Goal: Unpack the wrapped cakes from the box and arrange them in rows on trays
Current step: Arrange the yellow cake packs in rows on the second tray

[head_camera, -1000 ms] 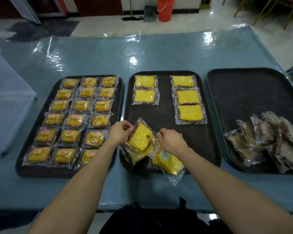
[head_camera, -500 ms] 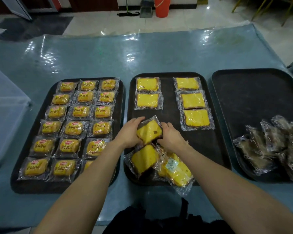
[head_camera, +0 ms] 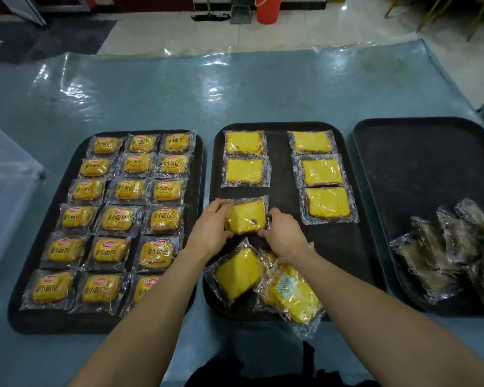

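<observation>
Cake (head_camera: 246, 217): up off pile (head_camera: 239, 272) a second ago, now lowered to middle tray (head_camera: 280, 174), third in left row; left hand (head_camera: 211, 223), right hand (head_camera: 284, 233), fingers grasping its sides; release pending.

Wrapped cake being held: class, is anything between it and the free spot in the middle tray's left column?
Nothing visible does. Left hand and right hand hold the wrapped cake at the middle tray's bare spot below the second cake.

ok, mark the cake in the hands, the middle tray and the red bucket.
held cake (head_camera: 246, 216), head view, middle of its yellow top.
middle tray (head_camera: 280, 177), head view, bare strip between the two cake columns.
red bucket (head_camera: 268, 9), head view, its front wall.
</observation>
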Action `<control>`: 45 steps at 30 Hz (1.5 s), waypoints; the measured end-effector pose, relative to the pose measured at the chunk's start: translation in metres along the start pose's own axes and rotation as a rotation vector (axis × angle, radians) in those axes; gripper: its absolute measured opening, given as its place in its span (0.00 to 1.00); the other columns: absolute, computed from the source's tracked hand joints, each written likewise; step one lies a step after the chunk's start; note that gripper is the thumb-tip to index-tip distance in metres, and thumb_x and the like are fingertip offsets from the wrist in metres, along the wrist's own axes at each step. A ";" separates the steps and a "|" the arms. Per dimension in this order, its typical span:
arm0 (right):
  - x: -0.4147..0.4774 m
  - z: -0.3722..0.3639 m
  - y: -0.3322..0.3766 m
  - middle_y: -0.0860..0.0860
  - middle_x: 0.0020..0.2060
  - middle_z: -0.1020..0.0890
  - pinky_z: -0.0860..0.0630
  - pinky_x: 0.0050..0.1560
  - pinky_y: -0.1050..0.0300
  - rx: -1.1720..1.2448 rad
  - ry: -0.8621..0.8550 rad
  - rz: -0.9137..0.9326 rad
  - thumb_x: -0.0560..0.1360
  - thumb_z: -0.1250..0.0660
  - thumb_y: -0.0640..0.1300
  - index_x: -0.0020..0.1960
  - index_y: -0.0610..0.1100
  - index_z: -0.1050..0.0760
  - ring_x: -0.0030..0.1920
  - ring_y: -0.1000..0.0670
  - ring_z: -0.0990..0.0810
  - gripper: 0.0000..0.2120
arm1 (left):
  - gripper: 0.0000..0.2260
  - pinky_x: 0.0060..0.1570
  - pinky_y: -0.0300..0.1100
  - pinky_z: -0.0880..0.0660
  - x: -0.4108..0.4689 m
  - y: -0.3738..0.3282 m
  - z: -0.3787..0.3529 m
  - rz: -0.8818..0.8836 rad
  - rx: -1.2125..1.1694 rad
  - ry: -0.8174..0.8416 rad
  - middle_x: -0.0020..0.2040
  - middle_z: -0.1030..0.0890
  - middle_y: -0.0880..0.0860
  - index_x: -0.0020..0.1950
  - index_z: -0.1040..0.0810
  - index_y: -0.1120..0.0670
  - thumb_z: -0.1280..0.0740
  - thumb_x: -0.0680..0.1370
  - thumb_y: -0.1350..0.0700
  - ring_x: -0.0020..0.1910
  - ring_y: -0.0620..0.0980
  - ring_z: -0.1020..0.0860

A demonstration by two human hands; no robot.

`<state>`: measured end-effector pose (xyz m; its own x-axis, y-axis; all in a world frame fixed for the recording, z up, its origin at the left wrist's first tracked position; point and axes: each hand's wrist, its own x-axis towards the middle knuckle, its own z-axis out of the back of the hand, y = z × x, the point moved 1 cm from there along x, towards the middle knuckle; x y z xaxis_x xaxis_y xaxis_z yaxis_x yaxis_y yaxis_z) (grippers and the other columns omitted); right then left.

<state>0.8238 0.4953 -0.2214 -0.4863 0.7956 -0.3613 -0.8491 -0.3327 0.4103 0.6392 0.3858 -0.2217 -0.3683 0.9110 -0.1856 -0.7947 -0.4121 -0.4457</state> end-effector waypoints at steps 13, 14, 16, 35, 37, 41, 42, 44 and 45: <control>0.027 0.005 0.007 0.44 0.49 0.16 0.18 0.47 0.42 0.074 -0.034 -0.048 0.80 0.24 0.52 0.65 0.44 0.30 0.49 0.40 0.16 0.22 | 0.35 0.80 0.53 0.33 0.039 0.011 -0.002 0.001 0.003 0.027 0.87 0.40 0.48 0.84 0.32 0.50 0.22 0.79 0.58 0.83 0.54 0.34; 0.027 0.005 0.007 0.44 0.50 0.16 0.18 0.47 0.43 0.076 -0.036 -0.046 0.80 0.24 0.52 0.66 0.44 0.30 0.49 0.40 0.16 0.23 | 0.35 0.80 0.54 0.33 0.040 0.012 -0.002 -0.001 0.007 0.030 0.87 0.40 0.48 0.84 0.32 0.50 0.22 0.79 0.58 0.83 0.54 0.34; 0.025 0.005 0.006 0.44 0.50 0.16 0.18 0.46 0.44 0.069 -0.040 -0.034 0.79 0.24 0.53 0.68 0.44 0.30 0.49 0.41 0.15 0.25 | 0.35 0.80 0.53 0.33 0.039 0.012 -0.003 -0.006 0.028 0.030 0.87 0.41 0.48 0.84 0.32 0.50 0.22 0.79 0.58 0.83 0.54 0.35; -0.085 0.020 -0.092 0.44 0.57 0.19 0.24 0.58 0.46 0.036 -0.338 -0.068 0.86 0.37 0.49 0.63 0.42 0.21 0.60 0.42 0.21 0.14 | 0.14 0.44 0.49 0.20 -0.039 -0.056 -0.009 -0.074 0.010 0.064 0.41 0.18 0.46 0.48 0.17 0.47 0.34 0.85 0.41 0.42 0.50 0.19; -0.095 0.015 -0.106 0.43 0.55 0.19 0.26 0.52 0.47 0.056 -0.283 -0.128 0.87 0.40 0.50 0.59 0.42 0.21 0.57 0.40 0.20 0.14 | 0.21 0.43 0.50 0.18 -0.044 -0.070 -0.011 0.027 -0.014 0.185 0.37 0.15 0.49 0.45 0.16 0.50 0.39 0.86 0.37 0.38 0.52 0.16; -0.108 0.001 -0.117 0.43 0.56 0.21 0.28 0.49 0.48 0.147 -0.151 -0.151 0.88 0.44 0.54 0.58 0.41 0.22 0.53 0.38 0.19 0.19 | 0.31 0.47 0.51 0.14 -0.056 -0.095 -0.013 0.180 -0.017 0.407 0.38 0.13 0.55 0.41 0.19 0.55 0.43 0.84 0.30 0.35 0.56 0.14; -0.109 -0.001 -0.116 0.42 0.57 0.22 0.26 0.52 0.47 0.174 -0.130 -0.148 0.88 0.44 0.54 0.60 0.41 0.22 0.55 0.37 0.19 0.19 | 0.30 0.46 0.50 0.15 -0.059 -0.098 -0.013 0.200 -0.074 0.433 0.40 0.14 0.55 0.42 0.20 0.55 0.40 0.83 0.29 0.37 0.56 0.13; -0.110 -0.003 -0.112 0.41 0.61 0.23 0.25 0.59 0.45 0.219 -0.083 -0.154 0.88 0.44 0.55 0.64 0.40 0.23 0.59 0.37 0.20 0.21 | 0.26 0.43 0.51 0.14 -0.062 -0.103 -0.014 0.257 -0.280 0.493 0.53 0.18 0.52 0.56 0.22 0.55 0.32 0.80 0.32 0.47 0.57 0.14; -0.109 -0.002 -0.110 0.41 0.62 0.23 0.25 0.62 0.45 0.236 -0.060 -0.159 0.88 0.44 0.56 0.66 0.40 0.24 0.60 0.37 0.20 0.21 | 0.27 0.44 0.53 0.13 -0.063 -0.103 -0.014 0.274 -0.356 0.520 0.58 0.23 0.51 0.63 0.25 0.55 0.28 0.79 0.34 0.53 0.56 0.16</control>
<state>0.9696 0.4439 -0.2292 -0.3317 0.8591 -0.3898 -0.8391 -0.0799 0.5380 0.7514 0.3708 -0.1764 -0.1830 0.7010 -0.6893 -0.4666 -0.6791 -0.5667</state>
